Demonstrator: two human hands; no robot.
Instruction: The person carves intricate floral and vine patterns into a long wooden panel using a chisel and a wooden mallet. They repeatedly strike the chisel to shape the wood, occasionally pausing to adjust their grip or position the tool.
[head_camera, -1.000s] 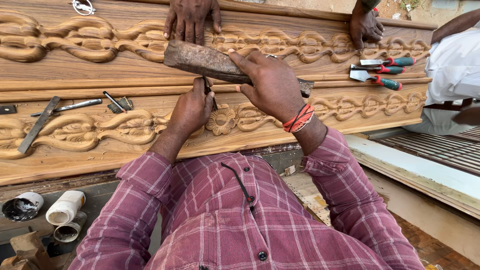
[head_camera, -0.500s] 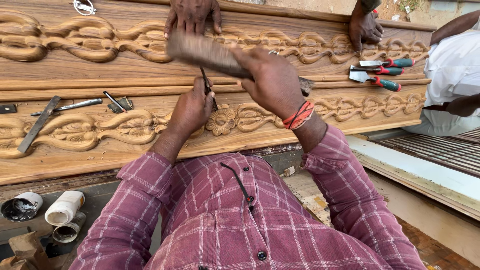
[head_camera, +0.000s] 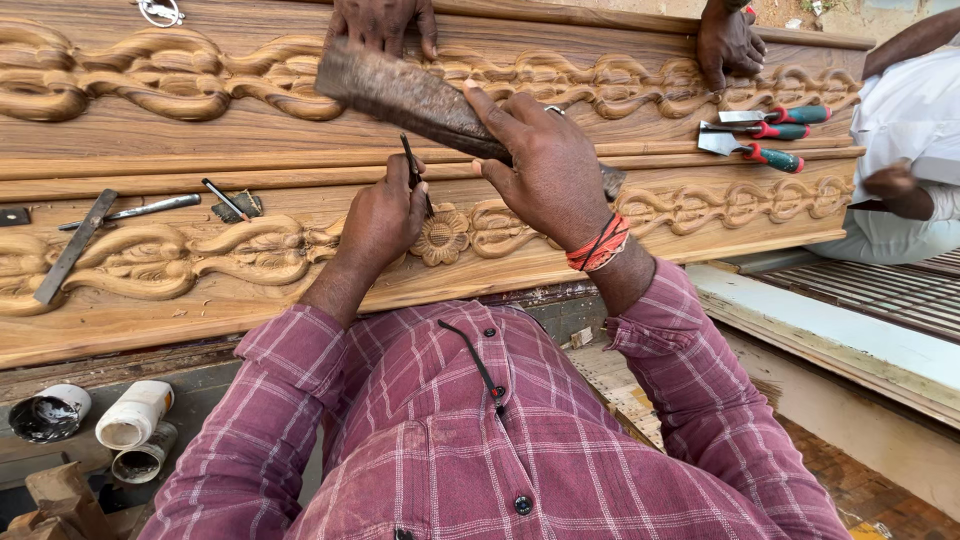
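Observation:
My left hand (head_camera: 385, 220) grips a thin metal chisel (head_camera: 411, 163), its tip set against a carved flower (head_camera: 443, 234) on the long wooden panel (head_camera: 250, 130). My right hand (head_camera: 545, 165) holds a worn wooden mallet block (head_camera: 400, 95) raised above the chisel head. A red thread band circles my right wrist. Carved vine scrolls run along the panel in two rows.
Another person's hands (head_camera: 385, 22) (head_camera: 730, 42) rest on the panel's far edge; a person in white (head_camera: 905, 130) sits at right. Red and green handled chisels (head_camera: 765, 130) lie at upper right, loose metal tools (head_camera: 75, 245) at left. Small white pots (head_camera: 130, 415) stand lower left.
My right hand has lifted the mallet block higher above the chisel. My left hand stays on the chisel at the flower.

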